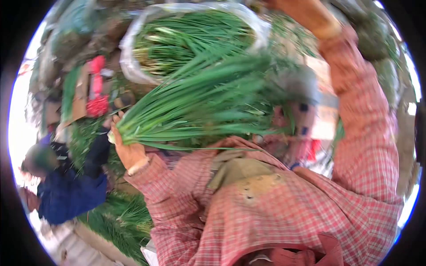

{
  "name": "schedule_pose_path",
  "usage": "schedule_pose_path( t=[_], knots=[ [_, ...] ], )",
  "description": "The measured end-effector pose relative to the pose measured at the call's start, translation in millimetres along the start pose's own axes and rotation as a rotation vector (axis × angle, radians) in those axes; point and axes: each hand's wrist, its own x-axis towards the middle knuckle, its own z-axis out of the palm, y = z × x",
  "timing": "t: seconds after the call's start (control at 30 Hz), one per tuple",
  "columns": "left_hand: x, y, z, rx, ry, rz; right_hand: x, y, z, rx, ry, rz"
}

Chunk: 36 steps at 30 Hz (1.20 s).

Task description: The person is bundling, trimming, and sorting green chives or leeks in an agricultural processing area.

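Note:
My left hand point(128, 148) is closed around the pale root end of a large bunch of green onions point(191, 106). Their long green leaves fan out to the right across the middle of the view, with the tips blurred. Behind the bunch, a clear plastic bag point(128, 53) holds a pile of similar green stalks point(195, 35), and the leaves overlap its near edge. My right hand point(306, 15) reaches far out at the upper right, where the top edge of the view cuts off its fingers.
A person in a blue jacket point(73, 199) works at the left. Red string point(97, 105) hangs near a piece of cardboard point(80, 95). More green stalks point(126, 217) lie at the lower left. Cardboard boxes point(326, 113) stand right of the bunch, beside a blurred grey shape point(297, 84).

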Motion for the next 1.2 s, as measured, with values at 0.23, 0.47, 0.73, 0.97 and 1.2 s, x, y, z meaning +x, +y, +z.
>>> schedule_pose_path(
  t=[0.23, 0.47, 0.73, 0.97, 1.2],
  knots=[
    [-17.9, 86.4, -89.7, -0.465, 0.387, 0.229, -109.0, 68.7, -1.0, 0.458, 0.423, 0.131],
    [-59.2, 122.1, -148.4, -0.499, 0.461, 0.289, -99.0, 94.8, 117.1, -0.208, 0.279, 0.352],
    [-96.8, 101.2, -132.9, 0.796, 0.415, 0.479, -5.7, 108.1, 249.5, -0.755, -0.303, -0.062],
    [-89.3, 108.2, -67.9, -0.16, 0.408, 0.592, -33.0, 89.2, 273.1, -0.642, -0.374, -0.419],
    [-68.1, 106.2, 6.8, 0.491, 0.135, 0.839, -27.4, -44.8, 219.4, -0.754, -0.445, -0.199]
  ],
)
